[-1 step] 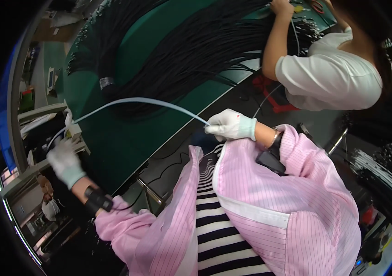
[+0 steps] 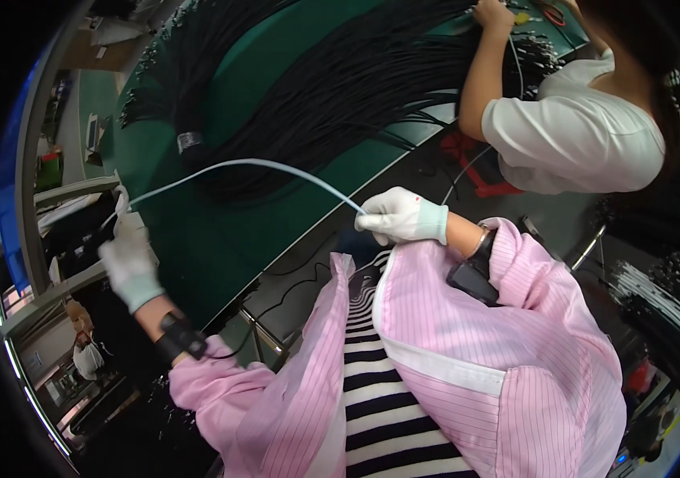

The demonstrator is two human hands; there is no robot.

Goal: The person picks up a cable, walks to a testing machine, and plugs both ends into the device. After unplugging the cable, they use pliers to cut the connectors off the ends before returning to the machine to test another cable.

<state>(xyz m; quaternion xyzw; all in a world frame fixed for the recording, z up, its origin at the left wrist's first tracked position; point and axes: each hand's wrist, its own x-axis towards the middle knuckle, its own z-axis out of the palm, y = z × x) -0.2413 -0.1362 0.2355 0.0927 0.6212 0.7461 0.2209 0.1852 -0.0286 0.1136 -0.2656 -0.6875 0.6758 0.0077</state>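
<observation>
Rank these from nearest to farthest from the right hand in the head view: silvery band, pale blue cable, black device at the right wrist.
1. Pale blue cable: its end is held in the right hand.
2. Black device: at that wrist, just below the hand in the picture.
3. Silvery band: far left, around the black cable bundle.

**Wide fisheye looking down from your head**

The camera sits on your head, the left one of a side-by-side pair, and faces down and forward. You see your shirt (image 2: pixel 428 319) nearest, from above, filling the bottom middle. Beyond it, your left hand (image 2: pixel 130 259) and right hand (image 2: pixel 400 217) show at mid-height, and the desk (image 2: pixel 200 259) spreads across the upper left. The co-worker (image 2: pixel 579 131) is farther off, upper right. The view is upright and unmirrored; straight edges bend toward its dark rim.
</observation>
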